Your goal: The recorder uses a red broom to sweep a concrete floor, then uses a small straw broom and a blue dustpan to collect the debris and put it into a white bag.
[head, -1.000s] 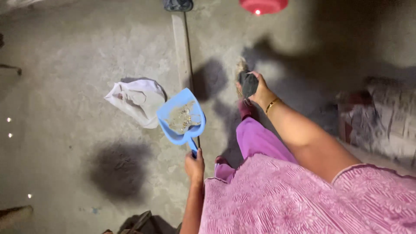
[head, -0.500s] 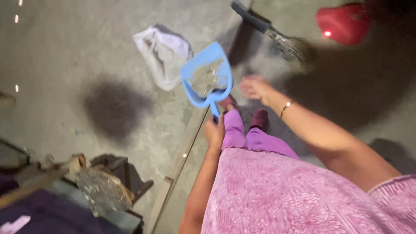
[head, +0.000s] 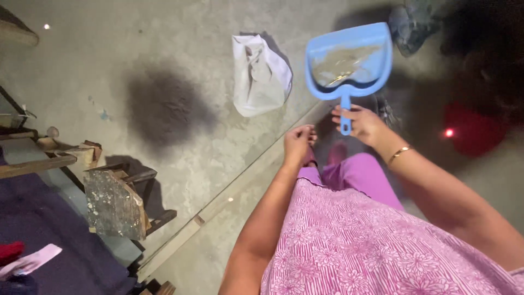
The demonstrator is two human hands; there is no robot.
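the right hand [head: 364, 123] grips the handle of the blue dustpan [head: 349, 60], which sticks out just past the fingers, full of dusty sweepings. the left hand [head: 298, 143] is loosely curled and empty beside it. a white bag [head: 259, 76] lies on the floor beyond the left hand. this looks like the carrying step; the pan must stay level.

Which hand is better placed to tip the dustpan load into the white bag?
Right, likely. The right hand grips the handle of the blue dustpan, which holds debris. The left hand is empty and loosely curled, apart from the handle. The white bag lies beside the pan.
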